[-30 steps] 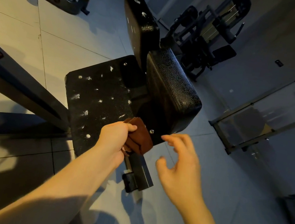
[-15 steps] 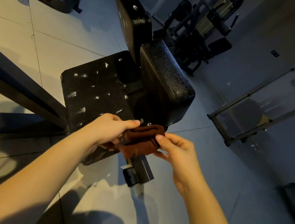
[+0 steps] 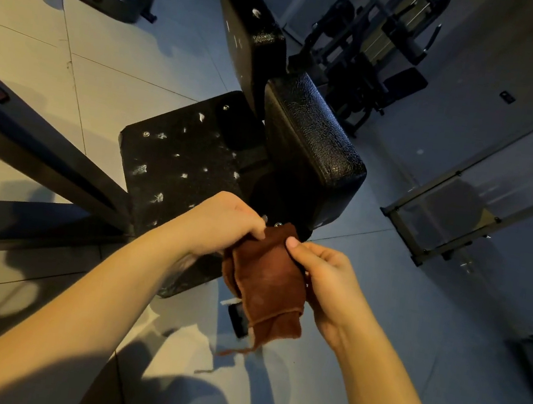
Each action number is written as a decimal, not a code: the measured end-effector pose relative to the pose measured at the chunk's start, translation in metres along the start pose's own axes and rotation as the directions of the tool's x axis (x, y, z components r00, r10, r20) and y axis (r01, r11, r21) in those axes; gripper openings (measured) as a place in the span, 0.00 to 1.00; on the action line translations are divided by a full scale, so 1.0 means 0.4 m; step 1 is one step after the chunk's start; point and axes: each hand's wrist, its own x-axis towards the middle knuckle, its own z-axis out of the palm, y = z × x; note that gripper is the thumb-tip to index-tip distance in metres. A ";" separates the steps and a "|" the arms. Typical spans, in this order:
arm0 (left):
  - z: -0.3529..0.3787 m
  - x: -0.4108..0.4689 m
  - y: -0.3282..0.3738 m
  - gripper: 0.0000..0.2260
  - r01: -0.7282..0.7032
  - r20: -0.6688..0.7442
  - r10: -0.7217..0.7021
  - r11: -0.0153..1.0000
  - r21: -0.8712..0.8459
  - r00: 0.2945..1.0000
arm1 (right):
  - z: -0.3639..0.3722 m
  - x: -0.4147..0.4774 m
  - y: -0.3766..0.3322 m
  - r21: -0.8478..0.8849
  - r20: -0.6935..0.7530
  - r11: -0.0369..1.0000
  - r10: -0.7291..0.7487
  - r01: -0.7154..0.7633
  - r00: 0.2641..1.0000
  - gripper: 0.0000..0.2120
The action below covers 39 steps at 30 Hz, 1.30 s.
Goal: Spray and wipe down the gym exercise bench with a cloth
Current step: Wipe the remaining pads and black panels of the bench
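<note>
Looks like cloth prep: left hand (image 3: 220, 226) and right hand (image 3: 326, 278) each keep a pinching grip on the brown cloth (image 3: 267, 280). Next up is probably wiping the white-flecked bench seat (image 3: 178, 162).

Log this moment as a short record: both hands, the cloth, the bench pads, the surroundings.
left hand: grips the cloth's upper left edge
right hand: pinches the cloth's upper right edge, thumb on top
cloth: brown, frayed, hanging folded between both hands at the seat pad's near corner
seat pad: black, flecked with white spots
glossy pad: black, right of the seat pad, no flecks visible
upright pad: behind, a few white marks
spray bottle: not in view
surroundings: gym machine on a tiled floor
</note>
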 end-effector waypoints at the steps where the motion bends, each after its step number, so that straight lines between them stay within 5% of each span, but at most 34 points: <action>1: 0.001 0.003 -0.003 0.12 0.028 -0.032 -0.029 0.999 -0.024 0.999 | 0.001 0.000 0.000 0.027 0.013 0.999 0.016 -0.017 1.000 0.11; 8: -0.015 0.002 -0.006 0.13 0.097 0.193 -0.094 0.995 -0.005 0.977 | 0.002 0.008 0.010 0.133 0.010 0.988 0.079 -0.080 0.997 0.10; 14: -0.034 0.043 -0.039 0.09 0.194 -0.129 -0.240 0.936 -0.293 0.962 | -0.028 0.017 0.007 0.031 -0.107 0.999 -0.021 0.024 0.994 0.08; 18: 0.025 0.116 -0.039 0.07 0.072 -0.286 -0.339 0.748 -0.660 0.896 | -0.075 0.008 -0.024 0.080 -0.167 0.993 -0.075 0.090 0.983 0.08; 26: 0.149 0.178 0.047 0.17 0.090 -0.068 -0.355 0.409 -0.908 0.932 | -0.099 0.003 -0.080 0.105 -0.303 0.973 -0.166 0.206 0.938 0.06; 32: -0.022 0.175 0.105 0.17 -0.186 -0.319 -0.289 0.405 -0.895 0.903 | -0.088 0.009 -0.102 0.039 -0.421 0.934 -0.308 0.356 0.853 0.06; 34: -0.047 0.188 0.106 0.21 -0.161 -0.328 -0.333 0.441 -0.883 0.884 | -0.070 0.012 -0.111 -0.021 -0.440 0.914 -0.373 0.405 0.817 0.05; 39: 0.012 0.188 0.127 0.13 -0.055 -0.210 -0.337 0.416 -0.908 0.918 | -0.021 0.027 -0.141 -0.135 -0.392 0.870 -0.487 0.475 0.781 0.16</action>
